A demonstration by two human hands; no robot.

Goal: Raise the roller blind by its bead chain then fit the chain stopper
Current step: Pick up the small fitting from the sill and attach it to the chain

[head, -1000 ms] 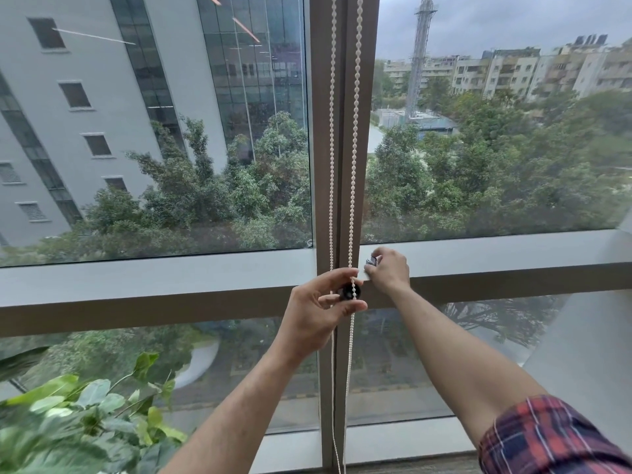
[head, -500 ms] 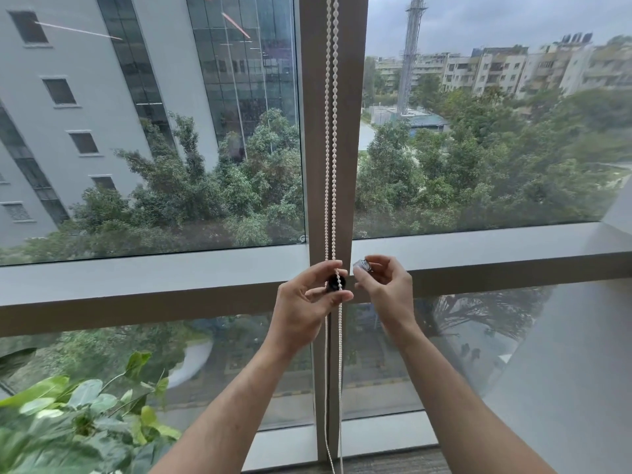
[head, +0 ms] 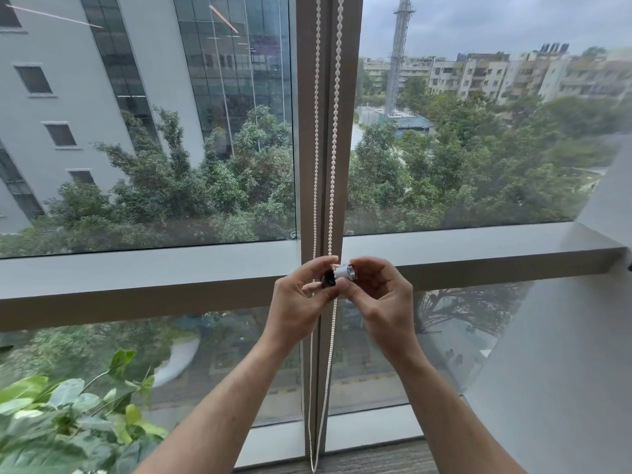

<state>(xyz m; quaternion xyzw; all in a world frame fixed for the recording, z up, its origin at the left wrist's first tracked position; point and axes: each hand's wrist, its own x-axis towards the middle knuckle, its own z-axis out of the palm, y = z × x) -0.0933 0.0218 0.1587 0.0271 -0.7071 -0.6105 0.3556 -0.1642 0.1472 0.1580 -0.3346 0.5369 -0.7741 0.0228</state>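
Window view, plant and floor

A brown vertical mullion (head: 349,138) splits the window; a grey horizontal ledge (head: 147,268) crosses it. Beyond the glass stand a grey office building (head: 85,90), dense trees (head: 444,172), a lattice tower (head: 398,53) and apartment blocks (head: 496,77). A leafy plant (head: 61,425) fills the lower left corner, beside grey carpet (head: 376,461).

Bead chain (head: 331,186) hanging in front of the window mullion (head: 349,131), left hand (head: 301,302) and right hand (head: 379,299) meeting at it, stopper (head: 343,271) between them, plant (head: 68,419) lower left
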